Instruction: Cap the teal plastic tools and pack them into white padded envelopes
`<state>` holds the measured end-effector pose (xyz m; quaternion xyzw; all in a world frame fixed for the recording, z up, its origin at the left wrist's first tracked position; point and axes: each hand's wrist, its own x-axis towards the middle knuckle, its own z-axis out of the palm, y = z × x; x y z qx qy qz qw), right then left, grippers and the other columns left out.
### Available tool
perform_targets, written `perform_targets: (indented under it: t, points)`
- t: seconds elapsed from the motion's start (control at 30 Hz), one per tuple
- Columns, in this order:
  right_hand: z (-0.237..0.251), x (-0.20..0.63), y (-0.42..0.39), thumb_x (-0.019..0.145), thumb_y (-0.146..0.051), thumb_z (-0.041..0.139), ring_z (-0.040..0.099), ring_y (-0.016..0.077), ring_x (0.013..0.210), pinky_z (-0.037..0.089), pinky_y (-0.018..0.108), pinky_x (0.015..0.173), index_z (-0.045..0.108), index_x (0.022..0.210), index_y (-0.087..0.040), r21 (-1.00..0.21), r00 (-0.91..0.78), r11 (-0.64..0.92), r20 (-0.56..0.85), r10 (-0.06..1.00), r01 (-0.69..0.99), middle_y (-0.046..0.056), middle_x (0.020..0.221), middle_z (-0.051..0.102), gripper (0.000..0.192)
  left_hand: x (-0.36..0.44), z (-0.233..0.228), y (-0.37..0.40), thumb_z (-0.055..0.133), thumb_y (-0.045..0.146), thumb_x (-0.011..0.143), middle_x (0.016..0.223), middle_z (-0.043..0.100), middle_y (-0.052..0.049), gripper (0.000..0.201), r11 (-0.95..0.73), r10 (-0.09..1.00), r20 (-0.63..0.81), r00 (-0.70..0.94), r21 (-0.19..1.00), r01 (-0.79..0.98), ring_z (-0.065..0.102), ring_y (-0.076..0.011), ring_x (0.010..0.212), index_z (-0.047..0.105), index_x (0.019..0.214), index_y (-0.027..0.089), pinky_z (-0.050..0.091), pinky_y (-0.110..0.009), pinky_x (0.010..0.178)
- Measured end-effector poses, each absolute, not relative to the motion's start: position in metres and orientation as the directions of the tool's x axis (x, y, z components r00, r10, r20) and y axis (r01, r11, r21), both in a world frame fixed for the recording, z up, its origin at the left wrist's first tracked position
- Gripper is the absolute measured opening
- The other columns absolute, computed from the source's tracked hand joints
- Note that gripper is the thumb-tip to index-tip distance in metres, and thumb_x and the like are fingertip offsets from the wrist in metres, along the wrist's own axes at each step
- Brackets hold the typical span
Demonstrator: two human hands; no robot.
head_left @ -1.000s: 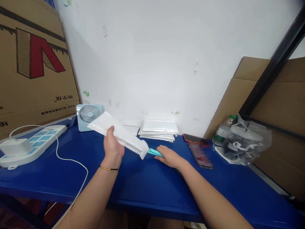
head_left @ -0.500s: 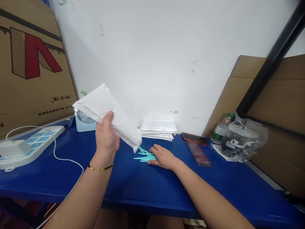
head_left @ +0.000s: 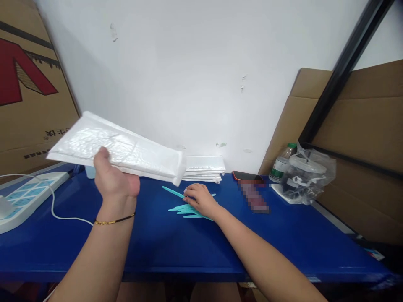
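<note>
My left hand [head_left: 113, 176] is closed on a white padded envelope [head_left: 126, 147], thumb on its near face, raised above the table's left half. The envelope lies nearly level, and its right end overlaps the view of a stack of similar white envelopes [head_left: 204, 165] by the wall. My right hand [head_left: 201, 199] is over a small heap of thin teal sticks [head_left: 185, 208] on the blue table. Its fingertips are pinched on one teal stick [head_left: 172, 192], which points left, apart from the heap. The palm covers part of the heap.
On the left are a white power strip [head_left: 37, 195] with a cable and a printed carton [head_left: 28, 84]. Toward the right lie a phone [head_left: 247, 177] and a blurred-out item [head_left: 254, 197]. Beyond stand a green-capped bottle [head_left: 281, 163] and a bagged cup [head_left: 304, 176].
The envelope has swung from a steep slant to nearly level and moved left in view. My right hand now pinches one stick at the heap. The camera view has shifted right.
</note>
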<state>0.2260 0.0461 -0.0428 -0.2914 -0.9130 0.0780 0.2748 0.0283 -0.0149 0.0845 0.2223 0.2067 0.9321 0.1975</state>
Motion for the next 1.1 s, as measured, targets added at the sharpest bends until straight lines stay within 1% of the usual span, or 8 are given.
perform_targets:
  t: [0.17,0.33,0.43,0.53,0.67,0.87,0.97,1.1]
  points:
    - [-0.025,0.274,0.062,0.089,-0.035,0.044,0.053,0.0165,0.084,0.031,0.033,0.083,0.061,0.087,-0.021,-0.315,-0.586,0.758,0.491,0.645,0.571,0.002,0.085,0.064,0.022,0.014,0.059,0.008,0.051,0.027,0.08,0.112,0.06,-0.006,0.029,-0.698,0.518,0.059,-0.854,0.606,-0.381,0.059,-0.019,0.102,0.053,0.106,0.015,0.051,-0.038,0.085]
    - [-0.02,0.314,0.084,0.09,-0.043,0.035,0.048,0.0136,0.061,0.034,0.023,0.058,0.056,0.085,-0.018,-0.567,-0.178,0.56,0.589,0.788,0.603,0.0,0.066,0.055,0.033,0.03,0.013,0.031,0.055,0.026,0.079,0.107,0.062,-0.007,0.024,-0.483,0.663,-0.091,-0.743,0.706,-0.518,0.062,-0.0191,0.094,0.057,0.101,0.018,0.053,-0.038,0.08]
    - [-0.022,0.319,0.088,0.088,-0.045,0.035,0.046,0.0129,0.057,0.034,0.022,0.055,0.056,0.085,-0.019,-0.608,-0.102,0.526,0.592,0.799,0.595,-0.002,0.061,0.051,0.034,0.035,0.016,0.028,0.059,0.024,0.078,0.106,0.063,-0.007,0.024,-0.618,0.635,0.166,-0.755,0.696,-0.367,0.06,-0.0168,0.1,0.059,0.1,0.017,0.047,-0.034,0.091]
    - [-0.022,0.315,0.085,0.088,-0.045,0.036,0.046,0.0128,0.058,0.034,0.023,0.055,0.056,0.084,-0.019,-0.58,-0.108,0.528,0.603,0.79,0.621,-0.001,0.064,0.053,0.033,0.028,0.036,0.009,0.063,0.028,0.076,0.104,0.064,-0.006,0.024,-0.73,0.414,0.514,-0.751,0.681,0.064,0.053,-0.0169,0.11,0.064,0.097,0.016,0.035,-0.03,0.103]
    - [-0.019,0.308,0.08,0.089,-0.041,0.036,0.05,0.0146,0.066,0.036,0.024,0.061,0.058,0.085,-0.019,-0.497,-0.188,0.569,0.622,0.76,0.656,0.002,0.074,0.059,0.032,0.009,0.044,-0.008,0.06,0.022,0.075,0.119,0.058,-0.003,0.032,-0.594,0.484,0.809,-0.333,0.583,0.554,0.045,-0.021,0.12,0.064,0.107,0.024,0.025,-0.034,0.109]
    - [-0.016,0.315,0.081,0.089,-0.037,0.038,0.056,0.0171,0.079,0.038,0.025,0.068,0.06,0.09,-0.02,-0.43,-0.295,0.574,0.558,0.776,0.697,0.004,0.089,0.064,0.028,-0.026,-0.019,0.013,0.044,0.009,0.071,0.127,0.054,-0.01,0.051,-0.114,0.95,0.309,0.034,0.243,0.963,0.043,-0.0268,0.122,0.057,0.118,0.025,0.018,-0.056,0.105]
    - [-0.02,0.32,0.086,0.089,-0.035,0.04,0.057,0.0175,0.08,0.039,0.026,0.068,0.062,0.093,-0.022,-0.389,-0.318,0.541,0.507,0.801,0.745,0.004,0.089,0.064,0.026,-0.031,-0.036,0.02,0.045,0.008,0.064,0.136,0.044,-0.013,0.064,-0.038,0.999,0.021,0.035,0.207,0.978,0.037,-0.0308,0.126,0.049,0.126,0.022,0.019,-0.063,0.1]
    - [-0.033,0.322,0.093,0.087,-0.032,0.045,0.057,0.0173,0.08,0.038,0.026,0.066,0.062,0.097,-0.025,-0.28,-0.339,0.485,0.438,0.832,0.829,0.004,0.093,0.062,0.021,-0.011,-0.027,0.027,0.047,0.013,0.066,0.133,0.047,-0.011,0.062,-0.294,0.956,0.092,0.279,0.295,0.909,0.041,-0.0242,0.122,0.048,0.128,0.021,0.03,-0.041,0.102]
